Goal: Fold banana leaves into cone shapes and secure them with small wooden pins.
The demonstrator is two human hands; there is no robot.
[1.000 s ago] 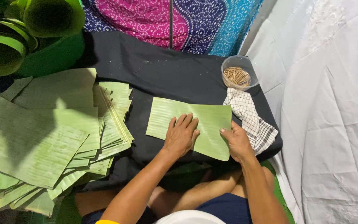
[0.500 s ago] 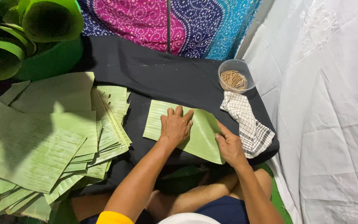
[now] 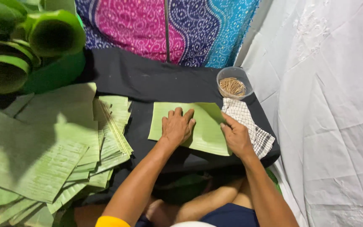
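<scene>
A cut piece of green banana leaf (image 3: 204, 126) lies flat on a black cloth-covered table (image 3: 148, 80). My left hand (image 3: 177, 126) rests palm down on the leaf's middle, fingers spread. At the leaf's right edge my right hand (image 3: 235, 136) pinches the edge between thumb and fingers, and the top right corner looks folded over. A checked white cloth (image 3: 248, 126) lies just right of that hand.
A clear plastic bowl of small brown sticks (image 3: 233, 84) stands at the table's back right. A large stack of cut leaves (image 3: 55, 143) fills the left side, with rolled leaves (image 3: 26, 46) behind it. Patterned fabric hangs at the back, white cloth on the right.
My left hand has slid up and left over the leaf. My right hand has moved from the leaf's lower right up to its right edge.
</scene>
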